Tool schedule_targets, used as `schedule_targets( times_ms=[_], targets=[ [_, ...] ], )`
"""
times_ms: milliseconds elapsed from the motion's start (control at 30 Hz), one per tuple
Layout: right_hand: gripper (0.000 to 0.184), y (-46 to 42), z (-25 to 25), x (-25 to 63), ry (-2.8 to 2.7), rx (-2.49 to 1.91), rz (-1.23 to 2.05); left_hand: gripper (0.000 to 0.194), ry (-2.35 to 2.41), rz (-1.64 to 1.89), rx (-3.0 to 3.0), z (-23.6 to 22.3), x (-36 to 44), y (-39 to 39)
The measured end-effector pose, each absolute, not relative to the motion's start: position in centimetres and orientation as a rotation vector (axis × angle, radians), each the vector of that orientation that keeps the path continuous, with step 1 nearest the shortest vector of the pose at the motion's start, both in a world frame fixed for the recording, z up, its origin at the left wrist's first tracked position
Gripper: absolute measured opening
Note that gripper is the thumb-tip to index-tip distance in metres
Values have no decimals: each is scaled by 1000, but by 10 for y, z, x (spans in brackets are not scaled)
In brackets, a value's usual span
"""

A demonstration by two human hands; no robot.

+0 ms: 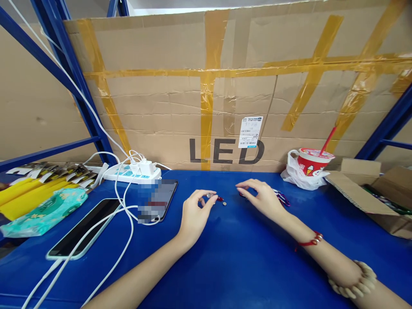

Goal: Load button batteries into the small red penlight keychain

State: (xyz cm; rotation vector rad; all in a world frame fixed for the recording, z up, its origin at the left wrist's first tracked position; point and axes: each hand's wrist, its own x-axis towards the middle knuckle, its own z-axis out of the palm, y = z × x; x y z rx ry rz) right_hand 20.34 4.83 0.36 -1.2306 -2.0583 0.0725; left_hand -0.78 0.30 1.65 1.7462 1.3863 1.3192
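Note:
My left hand (195, 212) rests on the blue tabletop (244, 257) with thumb and fingertips pinched on a small silver piece with a red part (215, 198). A tiny round button-like piece (224, 203) lies just right of it. My right hand (262, 196) hovers palm down a little to the right, fingers curled over a small dark item I cannot make out. Coloured carabiner-like clips (282, 198) lie behind that hand. A red cord bracelet and a bead bracelet sit on my right forearm.
Two phones (84, 227) (159, 199) lie at the left on white cables from a power strip (131, 172). Yellow packets and a tissue pack (45, 212) sit at the far left. A red cup in a plastic bag (309, 165) and an open cardboard box (370, 193) stand at the right. A taped cardboard wall closes the back.

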Motion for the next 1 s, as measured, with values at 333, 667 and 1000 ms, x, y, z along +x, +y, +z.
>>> schedule_targets(
  times_ms=[333,667,1000],
  targets=[
    [33,58,-14,212,-2257,-1432,-169,8,1268,1417,1949,22,-6,-4],
    [25,60,-14,214,-2289,-1621,-221,13,1292,1334,1852,22,-6,-2],
    [18,56,-6,219,-2255,-1681,-177,29,1323,1363,1714,20,-11,4]
  ],
)
